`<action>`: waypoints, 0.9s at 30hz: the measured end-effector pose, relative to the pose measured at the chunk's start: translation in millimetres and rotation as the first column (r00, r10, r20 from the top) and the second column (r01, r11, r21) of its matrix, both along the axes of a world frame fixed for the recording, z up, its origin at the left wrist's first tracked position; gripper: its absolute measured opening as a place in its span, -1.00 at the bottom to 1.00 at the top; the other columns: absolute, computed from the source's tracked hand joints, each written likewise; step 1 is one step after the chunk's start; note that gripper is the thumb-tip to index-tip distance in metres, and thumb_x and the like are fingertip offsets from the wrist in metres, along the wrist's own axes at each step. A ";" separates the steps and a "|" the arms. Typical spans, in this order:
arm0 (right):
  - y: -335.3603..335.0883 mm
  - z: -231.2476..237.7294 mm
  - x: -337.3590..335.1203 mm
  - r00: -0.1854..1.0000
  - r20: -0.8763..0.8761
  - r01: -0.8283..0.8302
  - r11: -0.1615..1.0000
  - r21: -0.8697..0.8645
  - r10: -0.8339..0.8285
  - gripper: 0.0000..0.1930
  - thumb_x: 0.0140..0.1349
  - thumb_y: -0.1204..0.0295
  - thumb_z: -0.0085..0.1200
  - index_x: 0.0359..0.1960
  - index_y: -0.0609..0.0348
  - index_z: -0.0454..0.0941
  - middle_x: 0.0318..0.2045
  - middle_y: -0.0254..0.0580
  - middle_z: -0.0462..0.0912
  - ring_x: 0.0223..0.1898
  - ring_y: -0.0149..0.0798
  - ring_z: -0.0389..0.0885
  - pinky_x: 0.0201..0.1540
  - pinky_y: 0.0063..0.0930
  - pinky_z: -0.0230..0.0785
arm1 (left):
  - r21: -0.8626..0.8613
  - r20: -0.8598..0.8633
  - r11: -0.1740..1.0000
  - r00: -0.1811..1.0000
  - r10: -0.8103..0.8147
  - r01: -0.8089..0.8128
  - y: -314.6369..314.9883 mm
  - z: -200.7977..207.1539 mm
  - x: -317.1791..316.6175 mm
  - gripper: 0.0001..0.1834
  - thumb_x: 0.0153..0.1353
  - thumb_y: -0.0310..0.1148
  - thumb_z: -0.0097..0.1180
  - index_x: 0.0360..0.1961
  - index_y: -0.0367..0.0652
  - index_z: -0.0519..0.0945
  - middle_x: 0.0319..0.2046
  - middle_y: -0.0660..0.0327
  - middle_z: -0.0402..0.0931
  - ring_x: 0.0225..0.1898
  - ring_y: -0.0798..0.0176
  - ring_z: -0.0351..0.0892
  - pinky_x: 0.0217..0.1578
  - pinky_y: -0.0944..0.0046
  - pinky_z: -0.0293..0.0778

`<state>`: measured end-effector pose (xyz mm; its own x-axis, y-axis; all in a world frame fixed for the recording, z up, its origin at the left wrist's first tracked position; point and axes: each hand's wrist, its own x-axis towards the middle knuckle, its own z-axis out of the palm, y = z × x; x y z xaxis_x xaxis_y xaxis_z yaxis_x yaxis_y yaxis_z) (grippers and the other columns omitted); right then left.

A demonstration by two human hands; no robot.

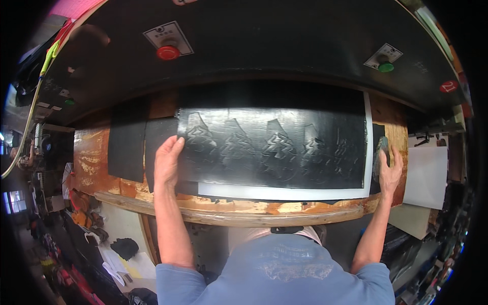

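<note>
A glossy black sheet (274, 147) with a row of embossed, wrinkled shapes lies across the bench in front of me. My left hand (168, 155) pinches its left edge between thumb and fingers. Beneath it, a white sheet (284, 192) shows along the front and right sides. At the right end of the bench, beside the sheets, my right hand (390, 170) is closed round a dark, narrow, oblong piece (382, 152). Its kind is not clear, and the fingers hide part of it.
Flat black pieces (127, 147) lie on the worn wooden bench (91, 157) at left. Behind stands a dark panel with a red button (168, 52) and a green button (386, 66). White boards (427, 175) stand at right. A wooden rail (254, 218) edges the bench's front.
</note>
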<state>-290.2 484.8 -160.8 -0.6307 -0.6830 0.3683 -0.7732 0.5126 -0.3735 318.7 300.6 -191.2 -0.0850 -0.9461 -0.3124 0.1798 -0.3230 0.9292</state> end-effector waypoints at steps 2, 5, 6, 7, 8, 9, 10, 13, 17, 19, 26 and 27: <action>-35.2 10.3 50.2 0.861 0.403 -0.209 0.938 -0.275 0.310 -0.55 0.44 0.34 0.34 0.29 0.27 0.65 0.17 -0.07 0.71 0.18 -0.19 0.68 0.28 -0.29 0.52 | -0.001 -0.034 1.000 0.999 -0.016 0.016 8.0 3.7 -6.5 -0.79 0.54 -0.35 0.26 0.06 -0.24 0.71 -0.03 0.25 0.78 -0.02 0.43 0.67 0.14 0.34 0.53; -85.3 24.4 159.8 0.490 0.655 -0.457 0.810 -0.368 0.575 -0.66 0.42 0.40 0.35 0.18 0.19 0.70 0.08 -0.13 0.75 0.12 -0.24 0.71 0.23 -0.34 0.57 | -0.029 -0.124 0.998 0.990 -0.063 0.060 22.6 8.2 -22.1 -0.87 0.55 -0.37 0.24 -0.02 -0.18 0.67 -0.05 0.28 0.76 -0.04 0.44 0.66 0.12 0.35 0.54; -102.2 27.9 194.1 0.498 0.552 -0.604 0.724 -0.333 0.669 -0.64 0.39 0.39 0.37 0.17 0.23 0.70 0.05 -0.09 0.75 0.09 -0.20 0.73 0.22 -0.31 0.59 | -0.023 -0.121 0.998 0.991 -0.065 0.062 27.2 8.9 -28.2 -0.88 0.55 -0.37 0.24 -0.01 -0.17 0.66 -0.05 0.28 0.76 -0.04 0.45 0.66 0.12 0.35 0.54; -119.2 28.6 226.2 0.359 0.576 -0.667 0.634 -0.392 0.734 -0.58 0.37 0.35 0.40 0.19 0.28 0.69 0.06 -0.05 0.74 0.10 -0.18 0.73 0.22 -0.31 0.58 | -0.039 -0.164 0.997 0.984 -0.073 0.067 31.4 9.4 -33.7 -0.88 0.55 -0.37 0.24 -0.01 -0.15 0.64 -0.05 0.29 0.75 -0.04 0.45 0.65 0.12 0.35 0.54; -133.8 28.4 253.9 0.239 0.609 -0.704 0.567 -0.428 0.756 -0.53 0.37 0.29 0.41 0.21 0.32 0.67 0.11 0.01 0.72 0.14 -0.14 0.72 0.26 -0.26 0.57 | -0.033 -0.172 0.997 0.982 -0.077 0.072 35.5 9.7 -38.6 -0.86 0.55 -0.36 0.25 0.01 -0.15 0.63 -0.02 0.29 0.74 -0.02 0.45 0.65 0.12 0.35 0.54; -149.3 25.7 279.5 0.163 0.634 -0.733 0.523 -0.435 0.756 -0.42 0.37 0.18 0.41 0.28 0.35 0.63 0.16 0.05 0.70 0.19 -0.06 0.70 0.29 -0.20 0.55 | -0.043 -0.205 0.995 0.974 -0.098 0.091 38.4 9.5 -42.6 -0.85 0.54 -0.34 0.26 0.02 -0.14 0.62 -0.01 0.29 0.73 -0.01 0.45 0.64 0.14 0.34 0.54; -160.2 22.9 301.0 0.136 0.699 -0.771 0.518 -0.371 0.702 -0.31 0.36 0.11 0.40 0.37 0.36 0.56 0.20 0.10 0.68 0.22 0.00 0.69 0.31 -0.16 0.55 | -0.047 -0.212 0.996 0.973 -0.088 0.080 40.8 10.0 -44.0 -0.84 0.55 -0.33 0.26 0.02 -0.13 0.62 -0.01 0.29 0.73 -0.02 0.46 0.64 0.11 0.35 0.55; -164.4 15.8 330.9 0.096 0.804 -0.821 0.503 -0.270 0.587 -0.15 0.29 0.11 0.46 0.45 0.46 0.44 0.20 0.25 0.68 0.18 0.01 0.73 0.30 -0.20 0.57 | -0.002 -0.211 0.997 0.975 -0.075 0.077 45.6 9.5 -46.0 -0.83 0.55 -0.29 0.25 0.03 -0.11 0.62 -0.01 0.30 0.73 -0.07 0.49 0.64 0.03 0.37 0.60; -159.7 9.4 334.6 -0.160 0.905 -0.747 0.551 -0.372 0.394 -0.42 0.27 0.35 0.49 0.25 0.40 0.59 0.04 -0.02 0.79 0.07 -0.27 0.74 0.20 -0.31 0.59 | 0.104 -0.179 0.994 0.984 -0.005 0.024 48.9 10.4 -50.4 -0.83 0.56 -0.27 0.25 0.03 -0.08 0.62 -0.01 0.32 0.73 -0.15 0.54 0.64 -0.07 0.40 0.64; -150.2 10.7 328.7 -0.306 0.868 -0.630 0.600 -0.493 0.392 -0.65 0.34 0.47 0.44 0.09 0.33 0.67 -0.02 -0.22 0.79 0.02 -0.41 0.69 0.14 -0.40 0.58 | 0.055 -0.028 0.996 0.997 0.075 -0.073 51.5 15.0 -54.9 -0.75 0.57 -0.34 0.22 0.17 -0.18 0.62 0.03 0.24 0.74 -0.08 0.43 0.71 0.02 0.35 0.65; -136.2 18.5 262.1 -0.329 0.775 -0.304 0.717 -0.628 0.539 -0.78 0.39 0.59 0.36 0.03 0.27 0.70 -0.07 -0.23 0.81 -0.08 -0.40 0.76 0.10 -0.44 0.63 | -0.257 0.191 0.943 0.945 0.266 -0.213 72.2 51.1 -72.9 -0.64 0.62 -0.45 0.09 0.34 -0.36 0.58 0.29 0.00 0.63 0.28 0.14 0.66 0.34 0.16 0.59; -136.8 18.9 255.1 -0.318 0.773 -0.264 0.732 -0.628 0.548 -0.79 0.40 0.59 0.35 0.03 0.27 0.70 -0.08 -0.22 0.82 -0.09 -0.40 0.77 0.10 -0.44 0.63 | -0.194 0.091 0.967 0.979 0.185 -0.164 73.9 52.6 -80.4 -0.63 0.63 -0.44 0.08 0.35 -0.37 0.57 0.30 -0.01 0.62 0.29 0.11 0.66 0.33 0.15 0.61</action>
<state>-35.1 348.0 -141.9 0.0455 -0.9948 -0.0914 0.4504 0.1021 -0.8870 238.3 374.5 -138.6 0.1112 -0.9853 -0.1299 0.1136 -0.1172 0.9866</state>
